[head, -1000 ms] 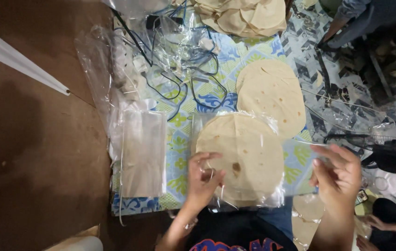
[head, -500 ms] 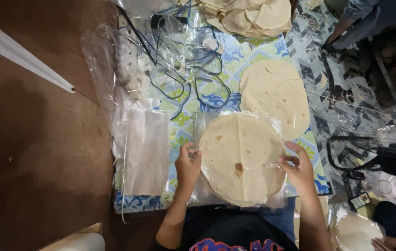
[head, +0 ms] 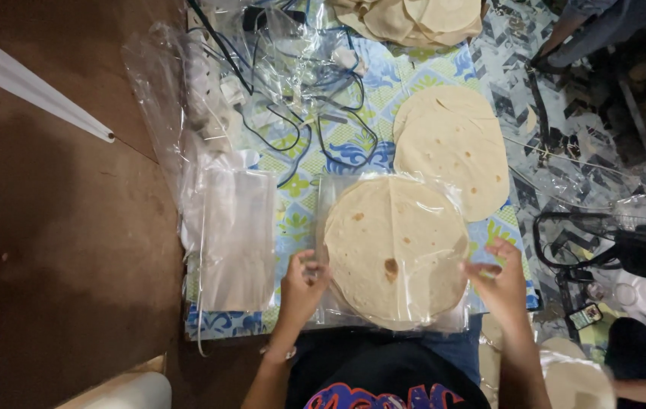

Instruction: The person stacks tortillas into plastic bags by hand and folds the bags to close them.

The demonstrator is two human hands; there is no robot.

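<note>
Hands are working a clear plastic bag (head: pixel 395 250) of stacked tortillas (head: pixel 395 246) at lower centre; left hand (head: pixel 302 286) is pinching the bag's left edge, fingers narrow, right hand (head: pixel 501 284) is touching its right edge, fingers loosely curled. Loose tortilla stack (head: pixel 452 148) is lying just beyond, upper right; empty bags (head: pixel 236 235) are sitting left on patterned cloth (head: pixel 353 144)

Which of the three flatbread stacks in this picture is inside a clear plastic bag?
The stack of flatbreads between the left hand and right hand. Glossy clear plastic covers it; the middle stack and the far pile lie bare.
</note>
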